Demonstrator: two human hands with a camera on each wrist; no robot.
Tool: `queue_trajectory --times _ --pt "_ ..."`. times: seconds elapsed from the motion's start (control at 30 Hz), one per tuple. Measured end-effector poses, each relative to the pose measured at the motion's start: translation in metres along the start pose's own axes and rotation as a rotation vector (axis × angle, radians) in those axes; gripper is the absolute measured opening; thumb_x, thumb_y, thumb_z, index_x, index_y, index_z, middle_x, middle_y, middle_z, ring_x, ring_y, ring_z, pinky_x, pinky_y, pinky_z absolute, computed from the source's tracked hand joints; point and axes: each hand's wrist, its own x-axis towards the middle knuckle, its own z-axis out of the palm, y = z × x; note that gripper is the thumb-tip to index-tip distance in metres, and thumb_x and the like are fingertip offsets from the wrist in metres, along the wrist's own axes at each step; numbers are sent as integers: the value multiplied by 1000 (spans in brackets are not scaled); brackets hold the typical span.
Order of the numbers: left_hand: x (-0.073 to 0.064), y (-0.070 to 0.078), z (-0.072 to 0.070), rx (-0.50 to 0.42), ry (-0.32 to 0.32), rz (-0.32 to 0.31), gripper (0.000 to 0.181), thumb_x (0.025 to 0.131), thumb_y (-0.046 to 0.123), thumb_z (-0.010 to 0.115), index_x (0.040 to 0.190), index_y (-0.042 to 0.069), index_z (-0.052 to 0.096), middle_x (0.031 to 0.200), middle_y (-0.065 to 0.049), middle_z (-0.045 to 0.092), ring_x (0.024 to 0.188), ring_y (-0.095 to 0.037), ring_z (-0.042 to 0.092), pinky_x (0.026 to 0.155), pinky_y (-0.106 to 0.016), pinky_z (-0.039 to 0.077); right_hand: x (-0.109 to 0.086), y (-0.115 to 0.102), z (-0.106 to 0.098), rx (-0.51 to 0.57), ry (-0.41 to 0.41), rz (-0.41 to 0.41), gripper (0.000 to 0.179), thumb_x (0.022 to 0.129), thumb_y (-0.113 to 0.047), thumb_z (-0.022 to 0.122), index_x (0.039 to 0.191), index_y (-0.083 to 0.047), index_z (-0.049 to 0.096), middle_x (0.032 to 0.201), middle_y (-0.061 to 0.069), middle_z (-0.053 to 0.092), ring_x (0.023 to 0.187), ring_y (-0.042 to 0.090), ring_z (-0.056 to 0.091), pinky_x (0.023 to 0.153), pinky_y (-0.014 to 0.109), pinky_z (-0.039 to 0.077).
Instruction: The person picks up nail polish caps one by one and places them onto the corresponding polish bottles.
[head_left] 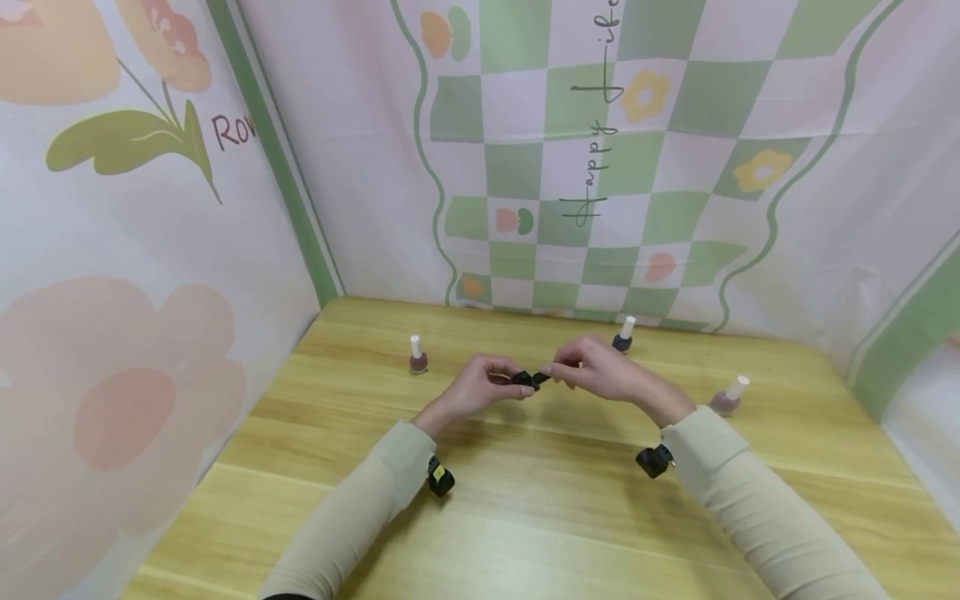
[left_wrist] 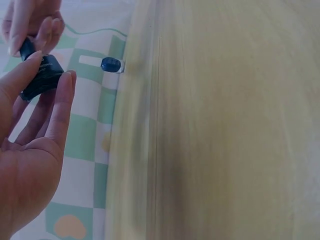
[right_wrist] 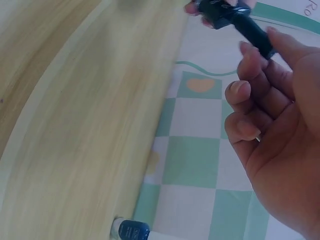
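Note:
My left hand (head_left: 476,389) grips a dark nail polish bottle (left_wrist: 46,75) by its sides, between thumb and fingers. The bottle is tilted over the table, with pale lettering on its face in the left wrist view. At its other end, my right hand (head_left: 602,369) pinches the long black cap (right_wrist: 255,36) between thumb and forefinger. Cap and bottle are in line, meeting at the neck. Just behind the right hand stands a dark blue nail polish bottle (head_left: 622,342) with a white cap.
A mauve nail polish bottle (head_left: 418,363) with a white cap stands at the left on the wooden table (head_left: 525,517). Another pale mauve one (head_left: 725,403) is at the right, near the right forearm. A checked green and white cloth (head_left: 570,167) hangs behind the table's far edge.

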Motion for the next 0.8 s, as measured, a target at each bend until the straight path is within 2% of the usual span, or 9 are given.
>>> queue_trajectory --times 0.1,0.2,0.27,0.4,0.67,0.73,0.8 --pt "0 0 0 12 0 4 16 91 14 80 103 5 76 106 -8 73 95 -23 75 88 -40 61 0 1 1 -12 6 -10 31 105 -28 61 77 -19 71 63 -6 60 48 8 44 49 27 42" --pt "0 1 -1 20 11 4 15 92 13 79 104 5 76 107 -8 73 95 -21 75 87 -37 61 0 2 1 6 11 8 14 101 -26 68 95 -15 76 72 -7 65 58 11 53 52 27 45" --pt "-1 1 -1 20 17 1 15 92 12 79 104 5 76 107 -8 73 94 -21 75 86 -36 61 -1 1 1 31 7 29 12 99 -23 71 105 -13 76 78 -6 68 65 14 58 55 28 46" --pt "-1 1 -1 15 14 -1 15 91 12 79 104 5 76 106 -8 73 94 -22 75 87 -37 61 -2 -2 -1 46 -7 53 7 99 -21 70 99 -16 75 78 -5 68 67 16 57 56 29 45" --pt "-2 1 0 32 16 -8 15 91 14 80 104 6 75 105 -7 73 95 -20 75 86 -34 61 1 0 5 -36 24 -9 36 107 -30 58 75 -18 68 58 -7 55 46 8 43 47 27 42" --pt "-2 2 0 28 22 -15 16 91 14 80 104 6 75 106 -7 73 95 -20 75 87 -35 61 1 0 6 -26 34 -3 33 106 -30 60 78 -18 71 60 -7 58 47 8 45 47 27 42" --pt "-2 2 0 27 31 -19 17 91 14 80 104 6 75 106 -6 73 95 -20 75 87 -35 61 0 0 6 -7 37 6 23 103 -29 64 88 -16 75 66 -7 62 51 9 48 48 27 42"
